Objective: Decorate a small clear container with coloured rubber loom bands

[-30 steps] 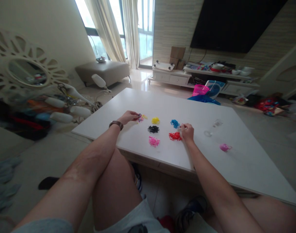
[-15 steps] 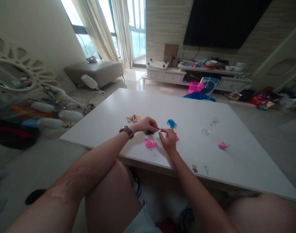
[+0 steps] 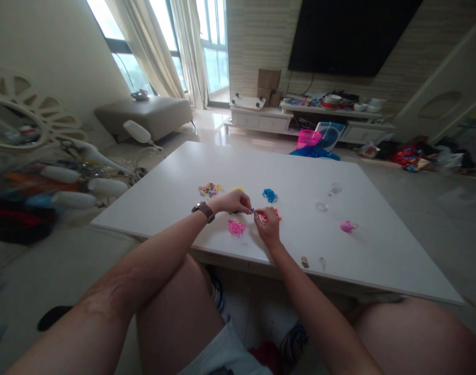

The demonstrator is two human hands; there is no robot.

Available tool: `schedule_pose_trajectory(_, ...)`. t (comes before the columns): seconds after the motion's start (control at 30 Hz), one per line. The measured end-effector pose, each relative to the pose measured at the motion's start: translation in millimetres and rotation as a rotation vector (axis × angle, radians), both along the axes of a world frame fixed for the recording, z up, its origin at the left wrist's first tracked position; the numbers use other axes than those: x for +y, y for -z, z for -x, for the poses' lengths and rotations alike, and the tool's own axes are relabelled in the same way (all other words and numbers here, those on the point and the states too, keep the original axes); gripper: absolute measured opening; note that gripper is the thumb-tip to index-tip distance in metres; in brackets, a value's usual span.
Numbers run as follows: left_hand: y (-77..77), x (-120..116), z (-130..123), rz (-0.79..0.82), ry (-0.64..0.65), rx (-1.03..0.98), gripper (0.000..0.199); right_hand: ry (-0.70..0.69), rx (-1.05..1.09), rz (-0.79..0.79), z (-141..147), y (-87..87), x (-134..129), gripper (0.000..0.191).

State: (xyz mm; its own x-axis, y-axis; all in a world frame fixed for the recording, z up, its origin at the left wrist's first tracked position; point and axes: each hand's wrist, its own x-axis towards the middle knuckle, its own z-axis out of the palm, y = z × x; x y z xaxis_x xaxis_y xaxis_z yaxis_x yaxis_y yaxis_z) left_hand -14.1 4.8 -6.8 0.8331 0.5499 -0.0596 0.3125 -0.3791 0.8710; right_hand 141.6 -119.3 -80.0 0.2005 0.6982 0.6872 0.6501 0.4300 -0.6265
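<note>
Above the white table (image 3: 300,177), my left hand (image 3: 238,201) pinches a small dark piece (image 3: 253,210), too tiny to make out well. My right hand (image 3: 266,221) has its fingertips closed on the same piece from the right. Beneath and beside my right hand lies a red pile of small bands (image 3: 277,214). A pink pile (image 3: 236,227) is just below my left hand, and a dark pile is mostly hidden under it. Beyond the hands are a blue pile (image 3: 270,195), a bit of yellow (image 3: 237,189) and a multicoloured pile (image 3: 210,189).
On the table's right side are a pink item (image 3: 347,226), a clear ring (image 3: 322,207) and another clear piece (image 3: 335,189). A small yellow figure (image 3: 304,261) and a clear drop-shaped piece (image 3: 322,263) lie near the front edge. A pink basket (image 3: 309,138) stands beyond the table.
The view has shifted slightly, moving the table's contents left in the picture. My right hand's fingers have closed in toward my left fingertips, and the two hands are nearer each other.
</note>
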Motion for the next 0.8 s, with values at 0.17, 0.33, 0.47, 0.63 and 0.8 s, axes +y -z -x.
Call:
schedule_pose_trajectory(0.17,4.1,4,2,0.02,0.005,-0.002,0.025,0.032,-0.001,0.013,0,0.8,0,0.011)
schedule_pose_trajectory(0.33,10.5,22,15,-0.072,-0.135,0.031,0.015,0.062,-0.012,0.017,0,0.8,0,0.011)
schedule_pose_trajectory(0.47,11.2,32,26,-0.254,-0.298,0.188,0.012,0.054,-0.029,0.016,-1,1.9,0,0.01)
schedule_pose_trajectory(0.63,7.3,33,30,-0.341,-0.333,0.307,0.013,0.044,-0.032,0.009,-2,3.1,0,0.01)
schedule_pose_trajectory(0.8,-1.7,26,27,-0.387,-0.357,0.277,0.013,0.043,-0.039,0.009,-2,2.4,0,0.011)
